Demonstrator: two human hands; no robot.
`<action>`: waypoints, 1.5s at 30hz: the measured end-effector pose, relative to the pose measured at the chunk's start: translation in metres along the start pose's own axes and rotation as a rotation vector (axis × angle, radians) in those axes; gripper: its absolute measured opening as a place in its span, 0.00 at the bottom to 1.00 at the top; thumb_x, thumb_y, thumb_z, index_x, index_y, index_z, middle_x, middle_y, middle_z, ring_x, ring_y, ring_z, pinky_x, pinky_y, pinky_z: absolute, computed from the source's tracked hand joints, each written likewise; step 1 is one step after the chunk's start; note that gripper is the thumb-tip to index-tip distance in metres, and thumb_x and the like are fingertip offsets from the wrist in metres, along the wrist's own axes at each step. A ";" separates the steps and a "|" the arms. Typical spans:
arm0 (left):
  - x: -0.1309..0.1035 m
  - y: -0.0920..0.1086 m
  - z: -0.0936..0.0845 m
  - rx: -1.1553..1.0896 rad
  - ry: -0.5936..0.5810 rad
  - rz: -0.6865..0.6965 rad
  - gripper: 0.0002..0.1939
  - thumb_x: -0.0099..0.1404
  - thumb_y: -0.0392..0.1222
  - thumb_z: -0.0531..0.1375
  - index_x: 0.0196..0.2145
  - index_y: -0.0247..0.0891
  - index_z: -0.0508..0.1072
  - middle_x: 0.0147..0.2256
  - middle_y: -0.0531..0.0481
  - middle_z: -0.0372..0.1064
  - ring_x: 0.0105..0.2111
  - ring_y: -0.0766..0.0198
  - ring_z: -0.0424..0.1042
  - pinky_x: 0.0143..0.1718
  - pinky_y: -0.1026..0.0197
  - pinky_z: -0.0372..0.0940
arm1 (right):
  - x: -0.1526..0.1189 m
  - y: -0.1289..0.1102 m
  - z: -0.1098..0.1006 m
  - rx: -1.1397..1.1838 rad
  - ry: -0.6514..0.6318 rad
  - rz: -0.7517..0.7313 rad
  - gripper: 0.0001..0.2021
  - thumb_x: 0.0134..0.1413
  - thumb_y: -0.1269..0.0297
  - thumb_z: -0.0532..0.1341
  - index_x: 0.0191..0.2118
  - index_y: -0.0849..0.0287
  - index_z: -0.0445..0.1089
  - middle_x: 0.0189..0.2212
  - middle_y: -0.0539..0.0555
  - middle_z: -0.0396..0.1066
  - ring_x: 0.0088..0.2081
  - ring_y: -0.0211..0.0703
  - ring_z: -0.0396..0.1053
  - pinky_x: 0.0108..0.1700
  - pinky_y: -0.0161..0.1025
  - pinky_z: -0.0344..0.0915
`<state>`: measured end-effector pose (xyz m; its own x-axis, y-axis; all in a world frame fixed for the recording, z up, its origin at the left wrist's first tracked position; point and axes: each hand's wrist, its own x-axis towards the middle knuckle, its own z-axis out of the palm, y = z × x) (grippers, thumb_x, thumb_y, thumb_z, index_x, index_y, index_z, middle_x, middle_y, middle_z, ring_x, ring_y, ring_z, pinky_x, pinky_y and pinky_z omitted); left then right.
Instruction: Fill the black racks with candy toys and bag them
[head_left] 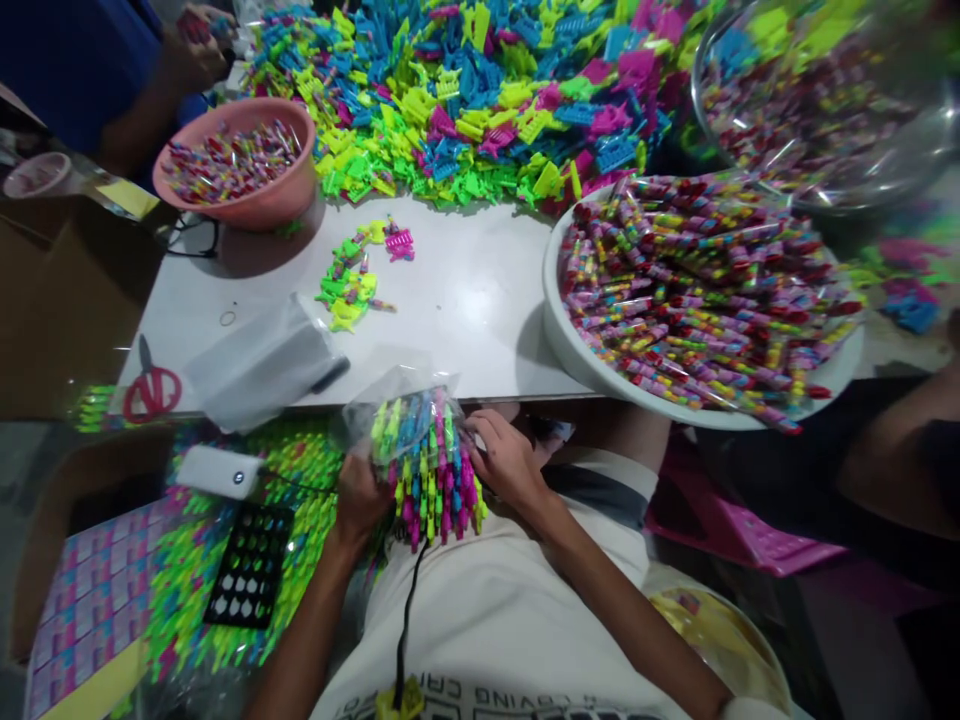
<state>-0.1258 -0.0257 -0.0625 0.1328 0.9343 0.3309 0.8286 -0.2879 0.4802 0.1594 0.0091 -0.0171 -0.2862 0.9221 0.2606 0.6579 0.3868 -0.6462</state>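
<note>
In the head view, a bundle of neon yellow, pink, blue and green plastic pieces (435, 480) is over my lap at the table's front edge, its upper part inside a clear plastic bag (401, 395). My left hand (364, 492) is closed on the bundle's left side. At the upper right of the bundle, my right hand (504, 455) grips the bag's edge. Beyond the bag, a few green, yellow and pink pieces (349, 280) lie on the white table (457, 300), and a stack of clear bags (262, 360) rests at its front left.
Red-handled scissors (152, 390) lie at the table's left corner. A pink bowl (300, 180) and a white basin (559, 320) hold wrapped candy tubes. Behind is a large pile of plastic pieces (465, 110). A person's hand (196, 50) shows at the upper left.
</note>
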 end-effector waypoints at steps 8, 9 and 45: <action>-0.004 0.001 0.014 -0.029 0.150 -0.037 0.11 0.74 0.47 0.57 0.47 0.38 0.70 0.41 0.39 0.75 0.43 0.50 0.76 0.44 0.50 0.70 | 0.006 0.008 0.024 -0.058 0.129 0.072 0.13 0.75 0.64 0.52 0.50 0.58 0.74 0.39 0.58 0.78 0.39 0.47 0.75 0.44 0.42 0.68; -0.006 0.001 0.012 -0.034 0.174 -0.026 0.09 0.74 0.45 0.57 0.47 0.38 0.70 0.42 0.39 0.75 0.44 0.51 0.76 0.45 0.51 0.70 | 0.005 0.008 0.024 -0.059 0.142 0.069 0.14 0.75 0.64 0.52 0.51 0.59 0.74 0.40 0.59 0.79 0.39 0.47 0.75 0.45 0.42 0.68; -0.007 0.038 -0.088 -0.072 -0.201 0.578 0.21 0.68 0.24 0.63 0.58 0.28 0.73 0.49 0.34 0.76 0.53 0.50 0.74 0.55 0.49 0.72 | -0.039 -0.002 -0.055 -0.270 -0.009 -0.557 0.09 0.69 0.72 0.61 0.51 0.66 0.75 0.44 0.61 0.78 0.42 0.47 0.73 0.41 0.43 0.64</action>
<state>-0.1433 -0.0613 0.0245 0.6550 0.6423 0.3981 0.5541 -0.7665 0.3249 0.2072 -0.0265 0.0136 -0.6424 0.5806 0.5001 0.5608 0.8010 -0.2096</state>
